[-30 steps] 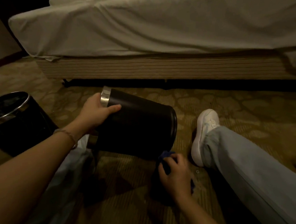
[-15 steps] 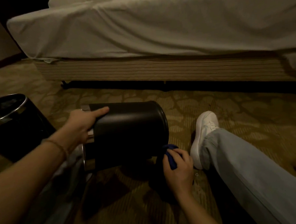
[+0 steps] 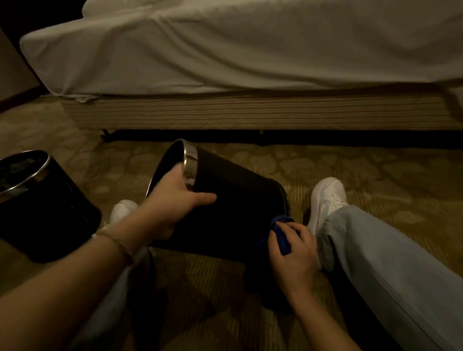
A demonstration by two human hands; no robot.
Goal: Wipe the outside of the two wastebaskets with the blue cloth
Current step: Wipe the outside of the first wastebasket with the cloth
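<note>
Since half a second ago the held wastebasket (image 3: 237, 202) has swung from lying level with its side toward the camera to a tilt, its silver-rimmed mouth now raised up and left and its base lowered to the right. It hangs between the person's legs, in front of the bed (image 3: 243, 51).

On that basket, the left hand (image 3: 177, 198) grips the rim: the fingers hook over the metal band into the opening and the thumb lies along the black outer wall. At the basket's lower right edge, near its base, the right hand (image 3: 291, 250) holds the blue cloth (image 3: 280, 236) bunched in curled fingers and presses it against the outside wall.

Left of the held basket, well apart from it, the second wastebasket (image 3: 35, 208) stands upright on the carpet (image 3: 389, 169), its own metal rim catching light; whatever lies inside is too dark to make out.

Just right of the held basket's base a white shoe (image 3: 326, 198) rests on the carpet, with a pale denim leg (image 3: 396, 273) running from it toward the camera. Another white shoe toe (image 3: 123, 210) peeks out left of the basket, behind the left forearm, which wears a thin bracelet (image 3: 117, 245).
</note>
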